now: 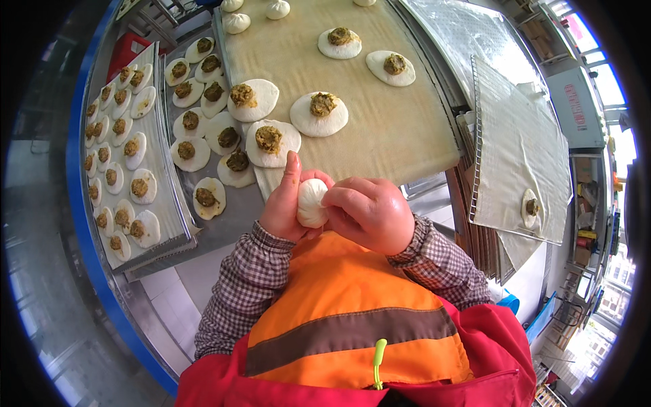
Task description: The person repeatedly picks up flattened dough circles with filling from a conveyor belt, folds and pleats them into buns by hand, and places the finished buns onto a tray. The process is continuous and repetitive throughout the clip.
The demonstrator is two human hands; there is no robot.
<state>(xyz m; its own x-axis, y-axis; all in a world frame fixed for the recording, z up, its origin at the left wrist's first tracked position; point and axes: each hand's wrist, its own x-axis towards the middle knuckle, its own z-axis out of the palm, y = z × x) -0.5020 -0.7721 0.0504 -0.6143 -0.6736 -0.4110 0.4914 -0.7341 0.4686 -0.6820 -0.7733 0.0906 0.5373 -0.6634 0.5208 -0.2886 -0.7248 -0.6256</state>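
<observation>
A round white bun (312, 203) with a pleated side rests in my left hand (281, 207), whose thumb points up beside it. My right hand (369, 210) pinches the bun's right edge with its fingertips. Both hands are held in front of my orange apron, just off the near edge of a cloth-covered tray (386, 129). Nearest to them on that tray lie a flat dough round with brown filling (272, 144), another filled dough round (320, 114) and a third filled round (254, 100). Part of the bun is hidden by my fingers.
Several filled dough rounds crowd a metal surface (224, 234) and a tray (163, 230) at the left. Closed buns (237, 23) sit at the tray's far left. At the right, a wire rack with cloth (508, 163) carries one filled round (530, 208), beside stacked boards (485, 244).
</observation>
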